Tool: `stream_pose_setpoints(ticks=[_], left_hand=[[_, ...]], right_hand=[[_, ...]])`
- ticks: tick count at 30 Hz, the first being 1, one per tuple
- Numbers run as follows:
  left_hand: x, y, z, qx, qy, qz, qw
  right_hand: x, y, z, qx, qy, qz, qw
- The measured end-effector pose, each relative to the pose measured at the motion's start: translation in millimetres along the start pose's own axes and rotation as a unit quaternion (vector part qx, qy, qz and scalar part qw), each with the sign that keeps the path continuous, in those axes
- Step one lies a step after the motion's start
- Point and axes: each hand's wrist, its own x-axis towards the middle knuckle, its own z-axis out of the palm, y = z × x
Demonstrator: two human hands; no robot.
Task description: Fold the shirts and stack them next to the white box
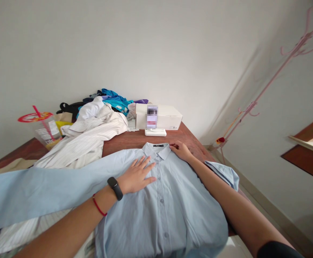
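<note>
Landmark: white box [168,116], on the wooden table [123,140] by the wall. Sides as the wearer sees them.

Light-blue shirt [151,211] spread front up on the near side of the box, collar [164,153] end closest to it, row of buttons running away from it. One sleeve reaches far out, left of the box; the other lies bent over, nearer than the box and to its right.

Left hand [138,176]: nearer than the box, slightly left of it. Palm down on the shirt front, fingers spread; grasps nothing visible. Dark watch [115,188] and red bracelet [99,205] on that arm.

Right hand [182,151]: just nearer than the box's right end, at the shoulder beside the collar. Fingers bent; cannot tell whether they pinch cloth.

White stand [155,132] directly in front of the box, carrying a pixelated object. Left of the box: striped garment [104,123], blue clothing [117,104], plastic cup [44,132] with red straw. Well right of it: pink coat rack [269,83].
</note>
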Motion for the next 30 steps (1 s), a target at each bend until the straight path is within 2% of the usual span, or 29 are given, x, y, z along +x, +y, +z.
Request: stream_pose_setpoints(ticks=[12, 30], left_hand=[[-0.3, 6.3, -7.8, -0.005, -0.022, -0.016, 1.0], [0.0, 5.6, -7.2, -0.006, -0.022, -0.01, 1.0]], right_hand=[[-1.1, -4.2, -1.5, 0.005, 0.002, 0.001, 1.0], [-1.1, -3.1, 0.1, 0.006, 0.005, 0.002, 1.0]])
